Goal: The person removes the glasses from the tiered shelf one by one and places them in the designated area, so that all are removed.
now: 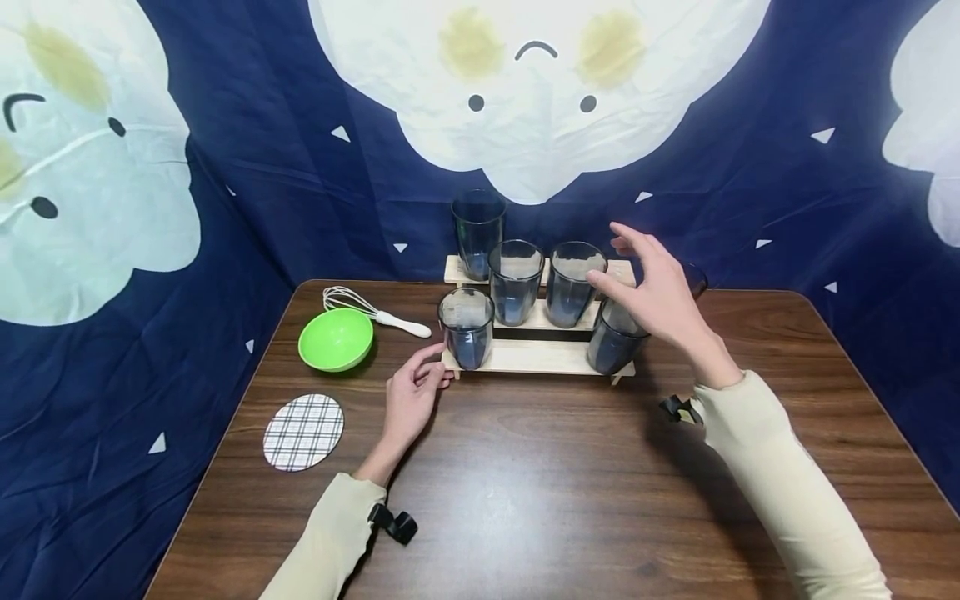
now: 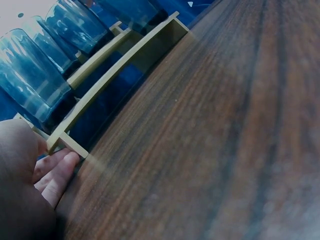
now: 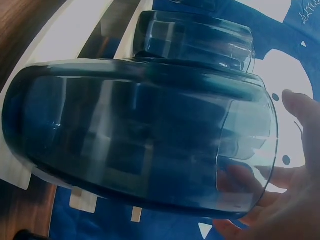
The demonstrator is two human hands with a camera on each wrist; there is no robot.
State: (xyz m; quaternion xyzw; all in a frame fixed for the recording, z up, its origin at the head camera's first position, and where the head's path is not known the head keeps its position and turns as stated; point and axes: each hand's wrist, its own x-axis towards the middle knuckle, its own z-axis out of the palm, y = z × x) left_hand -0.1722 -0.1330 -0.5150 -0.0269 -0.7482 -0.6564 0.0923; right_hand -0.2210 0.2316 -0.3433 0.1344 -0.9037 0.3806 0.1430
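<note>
My right hand (image 1: 654, 293) hovers with fingers spread and relaxed, gripping nothing, just over the rim of the front-right tumbler (image 1: 611, 343), which stands upright on the lowest step of the pale wooden rack (image 1: 536, 357), directly beneath my palm. My left hand (image 1: 411, 396) rests loosely on the brown wood-grain table (image 1: 540, 483), fingertips touching the rack's left end. The tumbler is smooth, smoky blue and see-through.

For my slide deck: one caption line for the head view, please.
Left hand steadies the stepped wooden rack while the right hand hovers open over its front right tumbler.
</note>
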